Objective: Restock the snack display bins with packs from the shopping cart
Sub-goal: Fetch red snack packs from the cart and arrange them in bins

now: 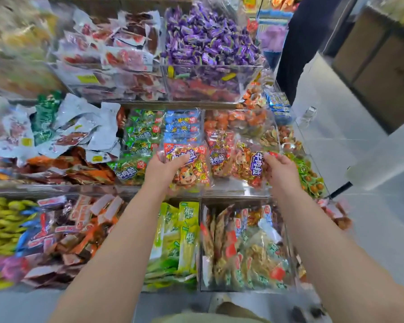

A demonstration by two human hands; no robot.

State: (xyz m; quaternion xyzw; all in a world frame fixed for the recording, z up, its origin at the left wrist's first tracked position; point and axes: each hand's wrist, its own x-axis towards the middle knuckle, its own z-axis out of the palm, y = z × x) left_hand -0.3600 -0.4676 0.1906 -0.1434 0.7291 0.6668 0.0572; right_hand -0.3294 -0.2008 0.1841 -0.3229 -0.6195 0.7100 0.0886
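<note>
Above clear bins [233, 191], left fingers [181, 158] pinch orange pack [193, 176], right fingers [270, 157] pinch second pack [248, 167]

On the right of my feed I see a pale grey glossy floor [369, 229] running from the far aisle down to the lower corner, with faint tile seams across it. At the upper right stand stacked brown cardboard boxes [383, 66], their fronts blurred. Just left of them a dark navy upright shape [313, 43] rises out of frame; I cannot tell whether it is a post or cloth. Lower on the right edge a broad white slab with a rounded edge [387, 157] juts in over the floor, and a short black bar [341, 190] slants out beneath it. Far back at the top, a blurred shelf with a pale blue edge strip [275, 14] carries bright goods.
</note>
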